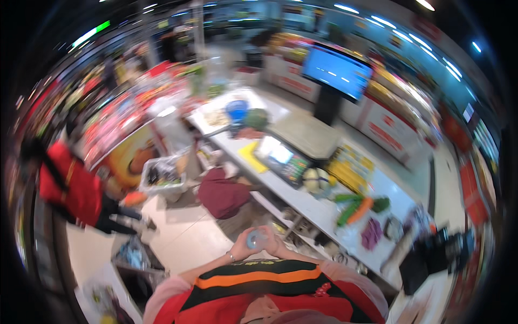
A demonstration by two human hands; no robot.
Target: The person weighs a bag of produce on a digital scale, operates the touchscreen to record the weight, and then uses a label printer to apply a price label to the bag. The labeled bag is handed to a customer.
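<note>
Both of my hands are together just in front of my apron, low in the middle of the view. Between them is a small clear rounded container, perhaps a cup or bottle, blurred by motion. My left hand, with a band at its wrist, closes around one side of it. From the other side my right hand wraps it. Which fingers touch it is too blurred to tell. Ahead lies a stool or seat draped with a maroon cloth.
A long white counter bears a weighing scale, carrots, green vegetables and a yellow basket. A lined white bin stands on the floor. A person in a red vest is at the left. A screen stands beyond the counter.
</note>
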